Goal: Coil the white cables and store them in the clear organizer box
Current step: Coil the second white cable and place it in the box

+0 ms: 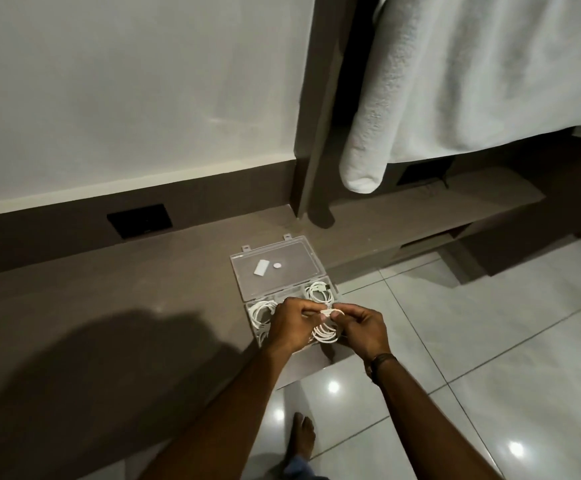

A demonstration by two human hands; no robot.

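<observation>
Above organizer box [239, 271], hand-held cable [324, 332]

We are seeing both hands [291, 323] [362, 327] crowding the box [330, 289] from the near side, its open lid [292, 271] lying flat behind. The counter [109, 306] left of it is lying bare; a towel [403, 98] is hanging well behind.

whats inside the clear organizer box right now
The clear organizer box holds coiled white cables at far right and left. The hands and their coil cover the near compartments.
</observation>
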